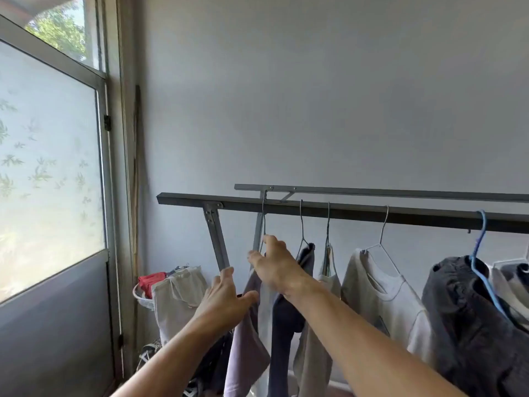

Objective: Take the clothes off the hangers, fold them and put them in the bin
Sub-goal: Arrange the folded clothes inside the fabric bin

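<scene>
Wire hanger (pixel 263 222) in right hand (pixel 274 267), lilac cloth (pixel 246 348) in left hand (pixel 226 296).

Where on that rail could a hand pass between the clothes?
Widest gap: bare rail between the white T-shirt and the dark garment on the blue hanger. Also the rail's left end, before the first wire hanger. Crowded around the right hand.

A lavender garment (pixel 246 339) is hanging leftmost on a wire hanger (pixel 263 219); a navy garment (pixel 283 325), white shirt (pixel 380 296) and dark grey garment (pixel 472 325) are hanging alongside.
</scene>
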The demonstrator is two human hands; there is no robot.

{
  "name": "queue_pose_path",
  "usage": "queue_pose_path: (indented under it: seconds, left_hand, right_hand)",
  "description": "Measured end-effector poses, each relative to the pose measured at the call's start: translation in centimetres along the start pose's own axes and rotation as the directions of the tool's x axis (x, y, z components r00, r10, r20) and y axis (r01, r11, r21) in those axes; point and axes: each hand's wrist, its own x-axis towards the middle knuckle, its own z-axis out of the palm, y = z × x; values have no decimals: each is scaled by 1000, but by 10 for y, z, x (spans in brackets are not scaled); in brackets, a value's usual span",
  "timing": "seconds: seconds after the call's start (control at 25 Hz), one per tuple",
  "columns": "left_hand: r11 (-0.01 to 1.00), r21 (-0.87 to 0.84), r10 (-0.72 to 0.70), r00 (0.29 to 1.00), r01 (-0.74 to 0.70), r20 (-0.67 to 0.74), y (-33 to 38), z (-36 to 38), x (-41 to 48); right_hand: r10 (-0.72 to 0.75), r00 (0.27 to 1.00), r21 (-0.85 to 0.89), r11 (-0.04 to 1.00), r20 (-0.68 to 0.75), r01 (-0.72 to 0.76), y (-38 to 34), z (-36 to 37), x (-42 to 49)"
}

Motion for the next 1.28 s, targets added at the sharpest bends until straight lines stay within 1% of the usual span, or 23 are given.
queue_pose_path:
  seconds: [0.08,0.2,0.32,0.48,0.64,0.76,0.88,0.92,0.96,1.04,1.08,1.16,1.28]
  left_hand:
    - [999,-30,-19,1000,19,-1,-5,0,2]
    - [999,-23,-41,999,42,30,-9,1,3]
    - [1000,-20,-14,998,15,65,-7,-4,1]
    - [999,-3,41,996,-41,82,-4,-11,-1]
    - [991,21,128,991,-129,37,-1,-23,2]
    - [985,15,170,986,-170,6,4,-31,1]
    - [975,-6,223,975,-223,13,7,-34,-8]
    - [967,-13,254,967,-254,13,6,-34,-13]
    - [960,-57,274,962,-273,13,5,-33,-19]
    - [943,-217,260,966,-251,15,-3,-34,-37]
    - [939,-258,235,972,-226,7,-15,-34,-44]
    - [945,-260,195,980,-200,-46,-41,-37,-53]
    - [957,-231,141,978,-174,-150,-68,-52,-57]
  right_hand:
    - [97,995,-46,994,17,-96,-5,9,12]
    - [219,974,-33,976,56,-217,-11,20,24]
    - [269,962,-26,963,33,-269,-11,31,28]
    - [260,963,40,965,-71,-258,-9,36,28]
    - [234,950,163,966,-208,-202,-6,35,29]
    - [225,951,271,948,-210,-164,-12,32,26]
    - [221,948,335,932,-231,-136,-16,28,20]
    - [219,951,358,925,-219,-130,-15,28,19]
    - [216,957,386,914,-193,-128,-16,28,15]
    - [213,970,420,896,-114,-147,-14,27,5]
    - [206,976,421,894,-75,-156,-14,27,-2]
    - [160,987,420,895,9,-149,-17,24,-24]
    - [33,987,362,928,157,-88,-20,12,-58]
